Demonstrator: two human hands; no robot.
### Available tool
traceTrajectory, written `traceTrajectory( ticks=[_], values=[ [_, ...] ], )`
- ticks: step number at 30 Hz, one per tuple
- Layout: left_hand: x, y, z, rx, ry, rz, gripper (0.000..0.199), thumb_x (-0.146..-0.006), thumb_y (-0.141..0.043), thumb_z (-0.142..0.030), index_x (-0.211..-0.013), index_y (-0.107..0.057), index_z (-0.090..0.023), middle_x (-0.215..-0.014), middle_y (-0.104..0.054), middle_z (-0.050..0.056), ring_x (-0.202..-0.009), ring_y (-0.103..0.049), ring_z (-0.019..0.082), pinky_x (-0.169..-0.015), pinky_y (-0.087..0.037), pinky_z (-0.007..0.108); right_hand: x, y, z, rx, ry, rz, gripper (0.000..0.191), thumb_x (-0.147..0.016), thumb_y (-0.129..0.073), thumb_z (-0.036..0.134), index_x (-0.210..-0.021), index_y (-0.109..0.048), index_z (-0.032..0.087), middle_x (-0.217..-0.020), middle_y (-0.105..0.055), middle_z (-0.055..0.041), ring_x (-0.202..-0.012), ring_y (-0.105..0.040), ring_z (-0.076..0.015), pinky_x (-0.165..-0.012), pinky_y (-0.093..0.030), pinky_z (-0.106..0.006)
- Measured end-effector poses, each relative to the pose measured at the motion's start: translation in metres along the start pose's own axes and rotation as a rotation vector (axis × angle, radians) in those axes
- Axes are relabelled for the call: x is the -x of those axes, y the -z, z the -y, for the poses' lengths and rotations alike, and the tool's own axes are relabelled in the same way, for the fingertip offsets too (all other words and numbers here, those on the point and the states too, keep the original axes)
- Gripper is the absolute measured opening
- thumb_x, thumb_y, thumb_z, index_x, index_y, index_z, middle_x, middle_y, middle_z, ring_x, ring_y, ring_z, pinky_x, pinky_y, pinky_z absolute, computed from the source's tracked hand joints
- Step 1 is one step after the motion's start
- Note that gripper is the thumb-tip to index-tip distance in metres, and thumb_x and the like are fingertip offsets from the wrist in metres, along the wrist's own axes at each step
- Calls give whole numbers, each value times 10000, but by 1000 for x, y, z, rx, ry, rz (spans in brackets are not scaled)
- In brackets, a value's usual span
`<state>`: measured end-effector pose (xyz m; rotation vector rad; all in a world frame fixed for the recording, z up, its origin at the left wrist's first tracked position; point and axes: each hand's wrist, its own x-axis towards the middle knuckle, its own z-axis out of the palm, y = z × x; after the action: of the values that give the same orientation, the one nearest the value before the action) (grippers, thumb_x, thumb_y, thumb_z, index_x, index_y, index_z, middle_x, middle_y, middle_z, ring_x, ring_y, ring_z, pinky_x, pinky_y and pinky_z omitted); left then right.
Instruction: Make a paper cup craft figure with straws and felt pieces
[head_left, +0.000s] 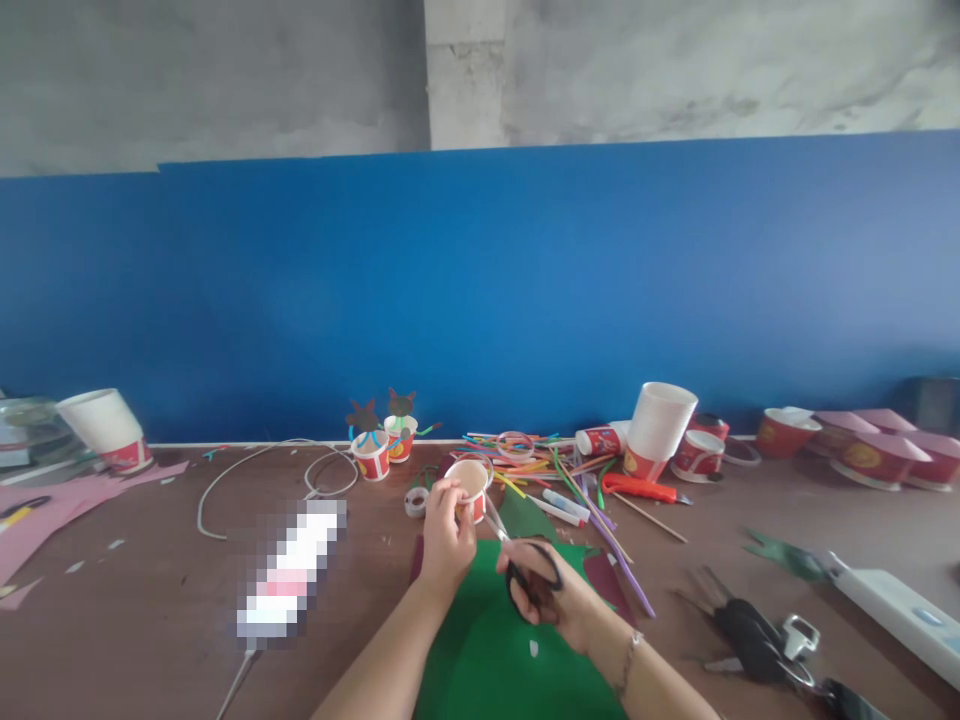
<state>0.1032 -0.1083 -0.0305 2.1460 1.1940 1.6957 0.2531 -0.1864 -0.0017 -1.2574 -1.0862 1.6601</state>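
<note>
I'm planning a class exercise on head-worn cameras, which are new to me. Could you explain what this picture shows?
There is no machine working here, just a person's two bare hands. The single picture comes from a camera on that person's head, looking forward and down. The left hand holds a paper cup; the right hand holds scissors, their blades at the cup's side. Below is a green sheet on a brown table. Beyond the hands stand two decorated cups, left, and a tall cup stack, right, with colourful strips between. Keys lie at right. One bright patch at left is pixelated, so I cannot identify it.
</note>
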Motion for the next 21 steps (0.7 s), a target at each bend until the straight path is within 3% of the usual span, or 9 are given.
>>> traceTrajectory(
  ticks=[2, 4, 6, 9, 11, 15, 18, 21],
  values=[
    [0, 1, -1, -4, 5, 6, 80, -860, -445, -162, -854, -519, -192, -1011, -546, 103, -973, -562, 235, -846, -480, 401, -1, 4, -1, -186, -32, 60, 432, -735, -535, 606, -778, -548, 177, -411, -457, 63, -337, -352, -62, -352, -160, -181],
    [0, 1, -1, -5, 1, 7, 81, -858, -446, -156, -853, -519, -190, -1013, -546, 104, -972, -561, 233, -844, -480, 399, -1, 7, -1, -149, -16, 70, 436, -735, -544, 609, -775, -548, 175, -416, -472, 59, -336, -361, -62, -349, -150, -183],
    [0, 0, -1, -5, -10, 2, 86, -857, -445, -149, -851, -521, -189, -1009, -547, 105, -963, -561, 231, -836, -483, 393, -1, 6, -1, 93, 39, 14, 418, -719, -593, 587, -738, -548, 172, -409, -502, 48, -331, -381, -69, -350, -170, -188],
    [0, -1, 0, -13, -4, -7, 102, -847, -446, -129, -854, -527, -190, -1017, -549, 105, -971, -558, 230, -837, -482, 389, -1, 1, 0, 494, 209, -187, 365, -618, -734, 487, -628, -548, 173, -397, -478, 56, -363, -367, -62, -381, -215, -200],
    [0, -1, 1, -19, 1, -9, 106, -843, -449, -124, -863, -530, -190, -1026, -549, 105, -977, -557, 231, -836, -483, 389, -1, -2, 1, 562, 245, -245, 354, -585, -762, 458, -606, -550, 176, -395, -460, 61, -373, -353, -61, -389, -220, -206],
    [0, 0, 0, -13, -10, -4, 86, -859, -447, -150, -861, -524, -190, -1014, -547, 106, -968, -562, 231, -837, -483, 395, 1, 0, 3, 146, 39, -26, 404, -711, -597, 572, -733, -560, 170, -393, -485, 49, -333, -360, -75, -375, -225, -205],
    [0, 1, -2, -11, 1, 12, 82, -864, -446, -159, -851, -520, -191, -1014, -544, 104, -972, -564, 230, -845, -481, 393, 2, 5, 3, -151, -21, 70, 435, -728, -538, 599, -788, -558, 169, -417, -460, 60, -352, -349, -66, -382, -205, -194],
    [0, 1, -2, -14, -9, 2, 82, -861, -450, -159, -848, -523, -193, -1002, -550, 101, -967, -566, 230, -839, -483, 388, 2, 6, 3, 16, -2, 38, 420, -728, -551, 591, -770, -555, 173, -416, -485, 47, -342, -357, -71, -375, -188, -200]
  ],
)
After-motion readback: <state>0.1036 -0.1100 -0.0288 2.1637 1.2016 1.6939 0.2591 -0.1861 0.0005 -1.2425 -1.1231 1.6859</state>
